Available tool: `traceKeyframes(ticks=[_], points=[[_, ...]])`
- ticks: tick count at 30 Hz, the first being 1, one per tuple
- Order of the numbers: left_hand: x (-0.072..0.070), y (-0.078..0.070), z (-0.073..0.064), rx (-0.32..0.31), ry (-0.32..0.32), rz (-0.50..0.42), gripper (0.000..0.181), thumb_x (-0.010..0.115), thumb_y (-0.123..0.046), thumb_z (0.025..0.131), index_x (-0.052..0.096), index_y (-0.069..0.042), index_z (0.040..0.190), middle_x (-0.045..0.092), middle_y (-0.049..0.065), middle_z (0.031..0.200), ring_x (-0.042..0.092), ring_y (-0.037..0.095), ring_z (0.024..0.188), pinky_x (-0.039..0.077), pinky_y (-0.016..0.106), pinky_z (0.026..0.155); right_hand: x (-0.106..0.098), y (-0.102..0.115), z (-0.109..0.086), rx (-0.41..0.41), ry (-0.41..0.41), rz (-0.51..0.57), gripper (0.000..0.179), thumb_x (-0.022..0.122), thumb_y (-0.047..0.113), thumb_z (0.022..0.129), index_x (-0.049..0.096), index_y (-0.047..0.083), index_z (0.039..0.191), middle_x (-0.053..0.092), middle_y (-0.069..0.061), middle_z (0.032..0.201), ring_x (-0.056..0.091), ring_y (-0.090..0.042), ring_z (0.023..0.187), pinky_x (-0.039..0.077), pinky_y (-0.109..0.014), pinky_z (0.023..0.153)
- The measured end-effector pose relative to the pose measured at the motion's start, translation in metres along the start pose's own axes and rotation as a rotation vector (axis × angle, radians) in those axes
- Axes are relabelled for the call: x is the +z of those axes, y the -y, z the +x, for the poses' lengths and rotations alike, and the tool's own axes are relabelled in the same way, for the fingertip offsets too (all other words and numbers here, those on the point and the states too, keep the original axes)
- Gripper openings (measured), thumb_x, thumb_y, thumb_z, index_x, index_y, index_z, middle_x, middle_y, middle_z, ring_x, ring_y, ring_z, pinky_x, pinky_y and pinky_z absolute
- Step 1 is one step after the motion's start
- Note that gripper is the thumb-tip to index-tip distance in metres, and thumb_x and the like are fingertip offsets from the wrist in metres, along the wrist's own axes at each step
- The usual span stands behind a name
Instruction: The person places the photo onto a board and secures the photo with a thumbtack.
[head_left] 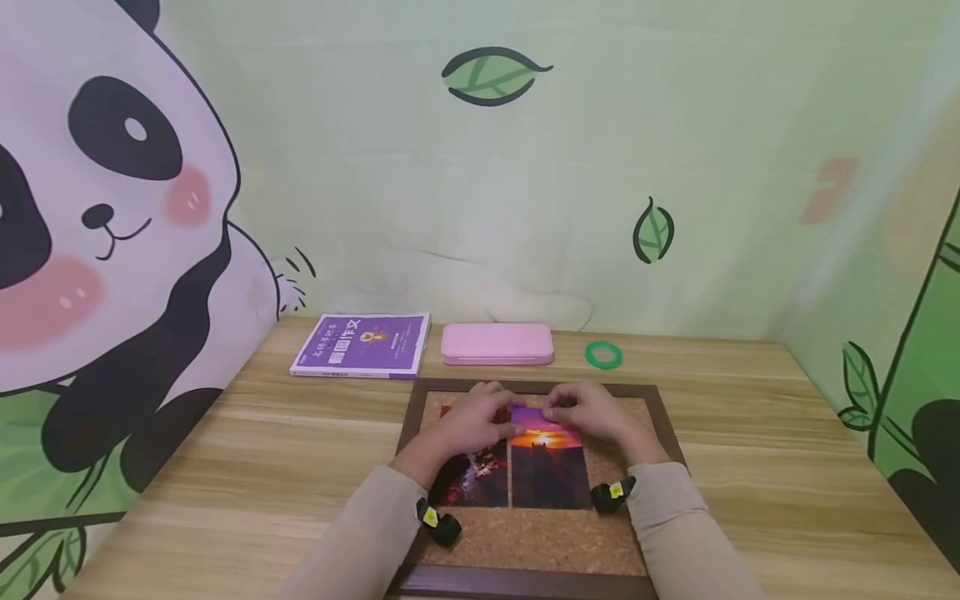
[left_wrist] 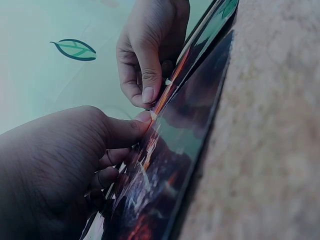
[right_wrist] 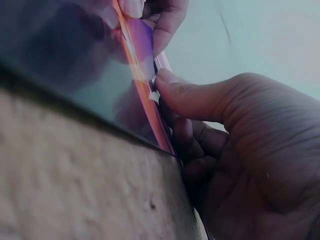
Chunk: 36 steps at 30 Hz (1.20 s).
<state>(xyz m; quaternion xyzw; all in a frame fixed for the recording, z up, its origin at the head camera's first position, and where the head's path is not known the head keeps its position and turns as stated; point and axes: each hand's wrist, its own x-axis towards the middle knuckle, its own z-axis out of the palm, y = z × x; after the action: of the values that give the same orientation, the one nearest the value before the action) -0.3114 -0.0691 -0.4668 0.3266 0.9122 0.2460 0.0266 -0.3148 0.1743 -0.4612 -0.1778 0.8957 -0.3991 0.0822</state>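
A sunset photo (head_left: 550,467) with an orange and purple sky lies on a brown-framed cork board (head_left: 555,537). Its upper left edge is pinched by my left hand (head_left: 476,418), the thumb on the near side. My right hand (head_left: 592,411), fingers curled, holds the top edge toward the right, close to the left hand. Small whitish bits show by the right thumb in the right wrist view; what they are is unclear. To the left lies a second, dark photo with red patches (head_left: 483,479), partly covered by the left hand and forearm.
Behind the board, a purple book (head_left: 367,346) lies at the left, a pink case (head_left: 497,344) in the middle and a green ring-shaped roll (head_left: 603,355) at the right. A wall with a panda picture (head_left: 150,250) rises at the table's back and left.
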Motion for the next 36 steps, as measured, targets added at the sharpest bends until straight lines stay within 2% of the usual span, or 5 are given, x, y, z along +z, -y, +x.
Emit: traceKeyframes(ticks=[7, 12, 20, 31, 36], points=[[-0.0006, -0.0006, -0.0001, -0.003, 0.001, -0.006, 0.041, 0.071, -0.034, 0.094, 0.066, -0.014, 0.129, 0.057, -0.001, 0.108, 0.049, 0.018, 0.102, 0.044, 0.037, 0.09, 0.0036, 0.0019, 0.003, 0.041, -0.059, 0.012, 0.006, 0.072, 0.015, 0.094, 0.072, 0.009, 0.093, 0.064, -0.001, 0.085, 0.057, -0.018, 0.081, 0.044, -0.035, 0.076], [-0.0007, -0.0012, -0.0003, -0.012, 0.005, -0.007, 0.041, 0.071, -0.034, 0.094, 0.065, -0.014, 0.13, 0.057, -0.001, 0.107, 0.048, 0.018, 0.101, 0.044, 0.036, 0.089, 0.0048, 0.0041, 0.0035, 0.051, -0.076, -0.007, 0.005, 0.072, 0.014, 0.093, 0.071, 0.009, 0.091, 0.064, -0.001, 0.082, 0.056, -0.017, 0.079, 0.045, -0.035, 0.075], [-0.0001, -0.0006, 0.0004, -0.015, 0.005, 0.004, 0.04, 0.07, -0.034, 0.095, 0.066, -0.015, 0.13, 0.056, -0.002, 0.105, 0.048, 0.017, 0.1, 0.044, 0.035, 0.088, 0.0033, 0.0047, 0.0016, 0.025, -0.066, -0.019, 0.005, 0.071, 0.014, 0.093, 0.07, 0.009, 0.092, 0.063, -0.002, 0.081, 0.056, -0.018, 0.078, 0.044, -0.034, 0.073], [0.0008, -0.0011, -0.0002, -0.024, 0.008, 0.004, 0.04, 0.069, -0.035, 0.095, 0.065, -0.016, 0.13, 0.056, -0.002, 0.107, 0.048, 0.017, 0.1, 0.044, 0.035, 0.088, 0.0013, 0.0016, 0.0003, -0.052, -0.036, -0.021, 0.007, 0.069, 0.011, 0.092, 0.069, 0.005, 0.096, 0.063, -0.003, 0.083, 0.056, -0.017, 0.079, 0.046, -0.034, 0.072], [0.0005, -0.0007, -0.0007, -0.029, 0.009, 0.002, 0.042, 0.069, -0.036, 0.095, 0.065, -0.016, 0.131, 0.057, -0.002, 0.108, 0.047, 0.017, 0.101, 0.044, 0.035, 0.089, 0.0013, 0.0012, 0.0006, -0.038, -0.033, -0.018, 0.006, 0.069, 0.01, 0.093, 0.07, 0.006, 0.096, 0.063, -0.003, 0.084, 0.056, -0.018, 0.08, 0.047, -0.033, 0.074]])
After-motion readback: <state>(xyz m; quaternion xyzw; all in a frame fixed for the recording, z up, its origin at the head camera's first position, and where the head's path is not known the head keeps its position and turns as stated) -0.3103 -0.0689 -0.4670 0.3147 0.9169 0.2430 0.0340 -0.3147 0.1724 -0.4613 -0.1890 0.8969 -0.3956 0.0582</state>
